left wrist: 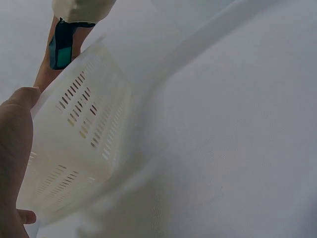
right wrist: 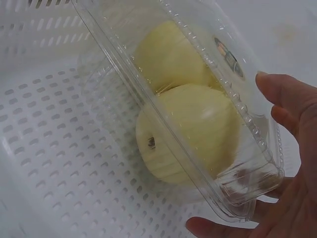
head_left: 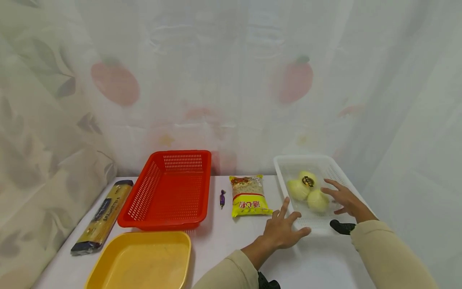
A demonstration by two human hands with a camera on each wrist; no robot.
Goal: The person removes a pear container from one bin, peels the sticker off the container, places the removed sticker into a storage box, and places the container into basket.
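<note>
In the head view, my right hand (head_left: 346,200) reaches over the right side of the white basket (head_left: 279,172), beside a clear plastic box (head_left: 291,202) of pale yellow-green round fruit (head_left: 298,189). The right wrist view shows the spread fingers of my right hand (right wrist: 292,163) at one end of the box (right wrist: 237,186); some fingers appear behind the clear plastic. Firm contact cannot be made out. My left hand (head_left: 279,230), fingers spread, is at the basket's near left corner. From the left wrist, my left hand (left wrist: 15,148) appears close to the basket's slotted wall (left wrist: 74,144).
Left of the hands lie a yellow bag of pasta (head_left: 249,196) and a purple wrapped candy (head_left: 222,198). Farther left are a red basket (head_left: 173,192), a yellow tray (head_left: 151,257) and a spaghetti pack (head_left: 102,218). A curtain (head_left: 216,80) hangs behind the table.
</note>
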